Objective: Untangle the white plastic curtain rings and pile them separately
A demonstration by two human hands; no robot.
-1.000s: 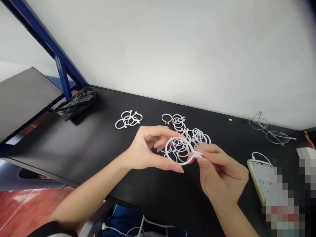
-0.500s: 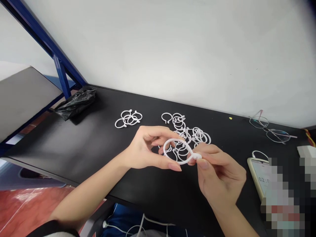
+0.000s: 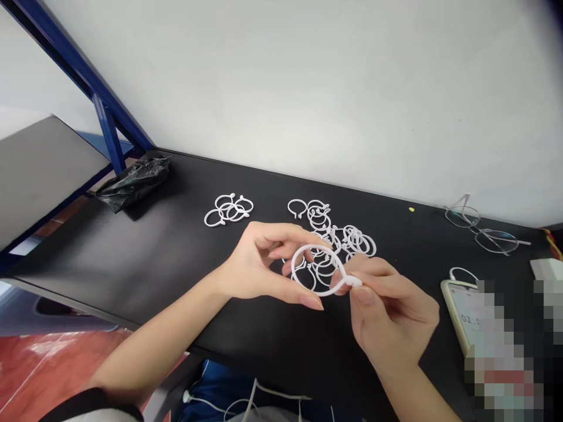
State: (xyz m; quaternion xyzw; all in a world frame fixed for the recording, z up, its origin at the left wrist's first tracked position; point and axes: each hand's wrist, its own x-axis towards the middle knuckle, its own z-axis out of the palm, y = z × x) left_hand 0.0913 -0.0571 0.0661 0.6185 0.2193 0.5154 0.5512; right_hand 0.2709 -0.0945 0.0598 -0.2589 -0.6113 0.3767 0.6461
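Observation:
Both hands hold one white plastic ring (image 3: 303, 258) above the black table (image 3: 176, 258). My left hand (image 3: 259, 264) curls round the ring's left side, thumb below and fingers above. My right hand (image 3: 391, 310) pinches the ring's clasp end between thumb and forefinger. Just behind the held ring lies a loose pile of white rings (image 3: 347, 240). A smaller cluster of closed white rings (image 3: 229, 211) lies farther left on the table.
A crumpled black plastic bag (image 3: 134, 181) sits at the table's back left, near a blue metal frame (image 3: 103, 123). Glasses (image 3: 481, 231) lie at the back right. A phone (image 3: 461, 313) with a white cable lies at the right, beside a pixelated patch.
The ring's two ends have come together at my right fingertips. Both hands have stayed in nearly the same place.

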